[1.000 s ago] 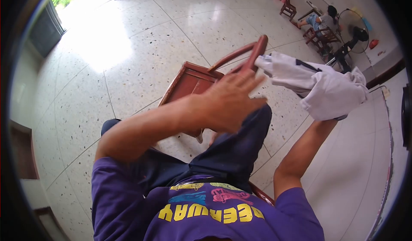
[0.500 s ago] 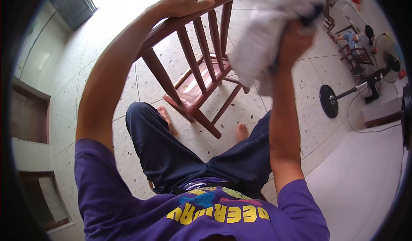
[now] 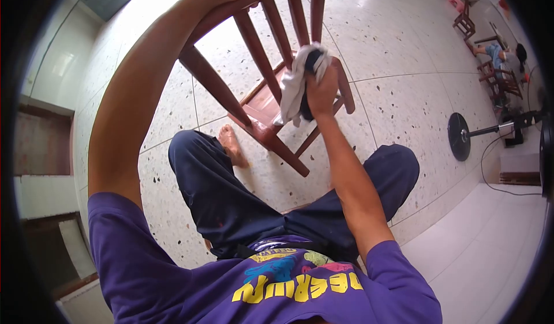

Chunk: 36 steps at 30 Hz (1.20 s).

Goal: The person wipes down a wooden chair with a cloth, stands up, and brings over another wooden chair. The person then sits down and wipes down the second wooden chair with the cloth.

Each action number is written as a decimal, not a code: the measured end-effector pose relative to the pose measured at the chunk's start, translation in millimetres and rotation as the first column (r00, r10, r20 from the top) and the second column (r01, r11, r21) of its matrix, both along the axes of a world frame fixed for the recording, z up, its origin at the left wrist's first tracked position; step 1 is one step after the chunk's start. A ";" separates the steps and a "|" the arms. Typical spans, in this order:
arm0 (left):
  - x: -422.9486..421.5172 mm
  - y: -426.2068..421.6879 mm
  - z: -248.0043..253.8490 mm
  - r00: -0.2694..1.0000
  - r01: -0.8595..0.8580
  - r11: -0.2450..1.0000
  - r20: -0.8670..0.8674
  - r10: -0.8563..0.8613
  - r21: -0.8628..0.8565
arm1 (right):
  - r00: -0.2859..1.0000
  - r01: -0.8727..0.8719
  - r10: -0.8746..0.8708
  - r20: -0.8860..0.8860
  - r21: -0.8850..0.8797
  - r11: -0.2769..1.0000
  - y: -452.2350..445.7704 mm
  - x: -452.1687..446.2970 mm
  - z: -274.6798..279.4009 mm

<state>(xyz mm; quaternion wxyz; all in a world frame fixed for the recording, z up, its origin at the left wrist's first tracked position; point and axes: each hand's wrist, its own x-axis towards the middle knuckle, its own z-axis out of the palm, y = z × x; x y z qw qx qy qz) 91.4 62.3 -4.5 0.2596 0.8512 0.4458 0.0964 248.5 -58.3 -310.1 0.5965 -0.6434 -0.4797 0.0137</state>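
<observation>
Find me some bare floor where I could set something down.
The widest open floor lies right of the chair, bordered by the fan base and your right knee. A smaller patch sits between your left arm, left knee and the chair. It's crowded at the slats, where your right hand holds the cloth.

The speckled floor (image 3: 404,47) (pale, dark-seamed) bears a wooden chair (image 3: 258,55), a bare foot (image 3: 232,145) and a round base (image 3: 459,137).
</observation>
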 end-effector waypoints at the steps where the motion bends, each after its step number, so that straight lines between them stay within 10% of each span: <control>1: 1.7 6.1 -3.1 0.999 0.047 0.999 -0.019 -0.047 -0.012 | 0.994 -0.002 0.011 -0.106 0.081 0.997 -1.0 -7.2 35.9; 4: 10.6 19.9 2.4 0.991 0.111 0.984 -0.058 -0.120 -0.141 | 0.989 -0.083 0.118 -0.084 0.341 0.937 -1.8 -43.3 133.3; 6: 12.5 32.8 -41.6 0.864 0.320 0.931 0.458 -0.209 -0.178 | 0.989 -0.136 0.106 0.101 0.365 0.921 5.8 -62.4 150.4; 8: 14.3 24.2 -20.3 0.983 0.156 0.967 0.059 -0.171 0.203 | 0.973 -0.151 0.087 0.212 0.306 0.940 16.2 -68.6 126.5; 14: 5.3 18.4 -10.8 0.997 0.080 0.971 -0.011 -0.079 0.226 | 0.994 -0.099 0.103 0.028 -0.119 0.988 -44.8 -54.9 -21.4; 17: 4.2 26.2 -16.0 0.990 0.121 0.944 0.025 -0.136 0.305 | 0.991 -0.116 0.135 0.026 -0.370 0.922 -66.2 -42.5 -8.1; 20: 2.0 31.8 -14.0 0.976 0.212 0.930 -0.009 -0.220 0.300 | 0.965 -0.231 0.187 -0.185 -0.256 0.939 -60.6 -34.2 35.4; 28: 9.5 47.5 -27.0 0.927 0.339 0.832 -0.007 -0.375 0.440 | 0.929 -0.347 0.368 0.028 -0.272 0.898 -56.5 31.2 200.4; 32: 45.6 53.6 12.8 0.893 0.402 0.906 -0.278 -0.354 0.137 | 0.969 -0.152 0.207 0.134 -0.334 0.930 -50.1 72.5 180.5; 36: 81.5 62.3 -7.6 0.904 0.412 0.898 -0.057 -0.424 -0.153 | 0.965 0.166 -0.019 0.263 -0.550 0.819 -45.0 125.5 105.8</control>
